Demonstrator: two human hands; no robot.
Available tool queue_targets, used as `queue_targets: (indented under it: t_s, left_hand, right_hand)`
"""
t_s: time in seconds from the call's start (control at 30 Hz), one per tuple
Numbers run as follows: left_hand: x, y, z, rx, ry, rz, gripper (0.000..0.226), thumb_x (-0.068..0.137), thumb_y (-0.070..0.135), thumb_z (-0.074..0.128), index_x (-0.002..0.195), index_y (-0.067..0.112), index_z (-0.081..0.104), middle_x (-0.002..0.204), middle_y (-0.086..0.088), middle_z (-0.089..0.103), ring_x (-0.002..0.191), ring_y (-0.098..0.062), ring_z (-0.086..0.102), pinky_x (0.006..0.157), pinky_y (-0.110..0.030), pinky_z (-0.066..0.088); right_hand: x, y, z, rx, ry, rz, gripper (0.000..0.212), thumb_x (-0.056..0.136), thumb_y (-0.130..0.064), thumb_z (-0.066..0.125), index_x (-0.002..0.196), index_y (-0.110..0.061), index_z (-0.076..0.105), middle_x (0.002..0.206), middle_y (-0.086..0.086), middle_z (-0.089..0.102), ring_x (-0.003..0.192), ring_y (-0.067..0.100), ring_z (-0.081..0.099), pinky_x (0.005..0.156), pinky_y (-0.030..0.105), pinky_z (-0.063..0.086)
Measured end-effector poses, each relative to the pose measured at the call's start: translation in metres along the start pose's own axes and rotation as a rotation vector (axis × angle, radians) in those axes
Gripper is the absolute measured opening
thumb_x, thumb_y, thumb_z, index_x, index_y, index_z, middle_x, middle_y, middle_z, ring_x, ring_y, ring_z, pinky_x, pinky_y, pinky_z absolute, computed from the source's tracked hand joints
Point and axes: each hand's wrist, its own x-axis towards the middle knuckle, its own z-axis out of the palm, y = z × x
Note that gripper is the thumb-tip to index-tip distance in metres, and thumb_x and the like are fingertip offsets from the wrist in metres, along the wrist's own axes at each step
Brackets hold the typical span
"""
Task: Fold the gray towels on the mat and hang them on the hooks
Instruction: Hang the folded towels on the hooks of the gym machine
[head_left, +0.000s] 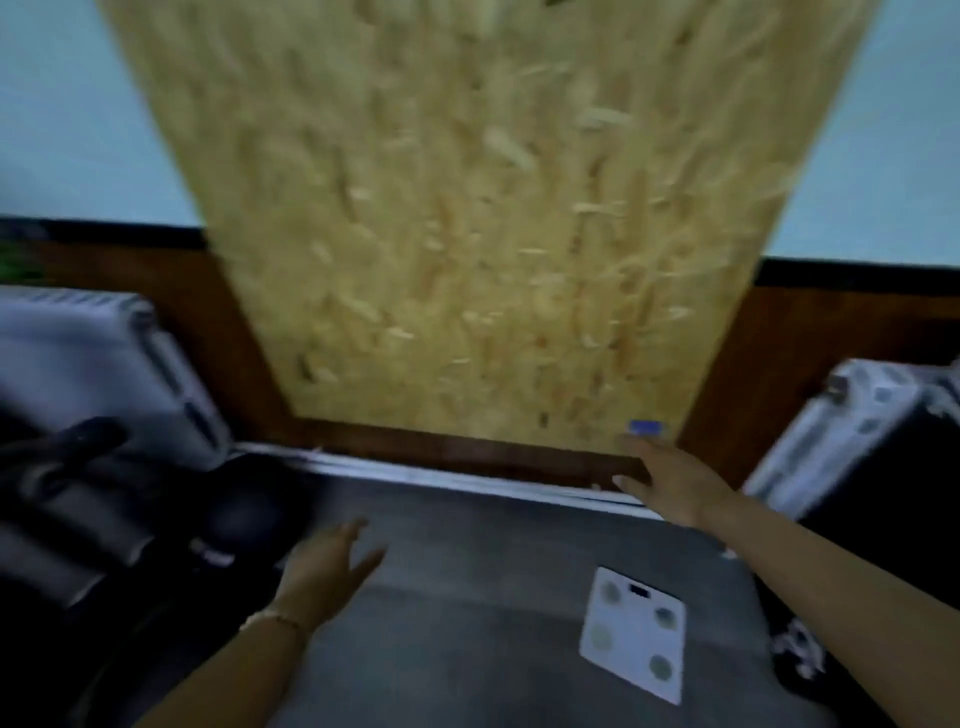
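The frame is blurred by motion. A gray mat (467, 571) covers the floor in front of me. My left hand (332, 566) hovers over its left part with fingers spread and holds nothing. My right hand (670, 483) reaches forward over the mat's far right edge, fingers straight, also empty. A tall wooden chipboard panel (483, 208) stands against the wall ahead. No towel and no hooks are in view.
A white bathroom scale (631, 631) lies on the mat at the right. A white appliance (104, 364) and dark equipment (104, 519) stand at the left. A black-and-silver case (872, 447) stands at the right. A small blue tag (645, 427) sits at the panel's lower right corner.
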Motion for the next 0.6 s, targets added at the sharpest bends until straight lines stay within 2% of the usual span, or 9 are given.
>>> queue_targets:
  t_s: [0.07,0.13,0.27,0.37,0.5,0.6]
  left_hand:
    - [-0.04,-0.054,-0.025,-0.02,0.056,-0.126,0.055,0.091,0.053,0.05,0.137,0.024,0.044,0.132,0.002,0.057,0.12,-0.018,0.053,0.096,-0.026,0.039]
    - [-0.092,-0.102,-0.05,0.0,0.127,-0.232,0.055,0.091,0.053,0.049,0.137,0.024,0.045,0.129,0.001,0.059,0.119,-0.02,0.054,0.095,-0.028,0.041]
    - [-0.214,-0.184,-0.081,-0.009,0.249,-0.451,0.054,0.092,0.053,0.048,0.137,0.023,0.044,0.125,0.002,0.061,0.116,-0.019,0.055,0.093,-0.03,0.042]
    - [-0.321,-0.232,-0.088,-0.021,0.303,-0.579,0.055,0.092,0.051,0.049,0.137,0.021,0.044,0.121,-0.001,0.063,0.114,-0.021,0.056,0.091,-0.032,0.043]
    - [-0.477,-0.285,-0.08,-0.071,0.324,-0.755,0.058,0.091,0.05,0.051,0.139,0.019,0.043,0.13,-0.002,0.058,0.121,-0.021,0.053,0.098,-0.033,0.04]
    - [-0.595,-0.308,-0.065,-0.088,0.351,-0.897,0.054,0.09,0.052,0.051,0.135,0.023,0.045,0.128,0.002,0.061,0.117,-0.021,0.056,0.093,-0.033,0.042]
  right_hand:
    - [0.012,-0.071,0.004,-0.018,-0.045,-0.123,0.06,0.098,-0.042,0.044,0.15,-0.027,0.019,0.156,0.002,0.025,0.136,0.025,0.035,0.107,0.035,0.035]
    - [0.013,-0.148,0.011,-0.048,-0.076,-0.261,0.06,0.099,-0.041,0.044,0.151,-0.026,0.019,0.157,0.0,0.022,0.139,0.024,0.031,0.11,0.035,0.031]
    - [-0.019,-0.288,0.04,-0.074,-0.071,-0.506,0.059,0.097,-0.039,0.049,0.149,-0.021,0.027,0.152,0.004,0.033,0.135,0.024,0.038,0.107,0.034,0.035]
    - [-0.069,-0.379,0.079,-0.075,-0.114,-0.657,0.058,0.096,-0.037,0.052,0.147,-0.021,0.029,0.149,0.006,0.036,0.13,0.026,0.043,0.104,0.036,0.039]
    - [-0.16,-0.482,0.149,-0.17,-0.241,-0.819,0.06,0.097,-0.04,0.05,0.149,-0.024,0.025,0.155,0.004,0.026,0.135,0.026,0.037,0.106,0.039,0.037]
    - [-0.234,-0.549,0.206,-0.2,-0.313,-0.947,0.059,0.096,-0.042,0.049,0.148,-0.027,0.025,0.154,0.001,0.028,0.134,0.025,0.039,0.106,0.039,0.037]
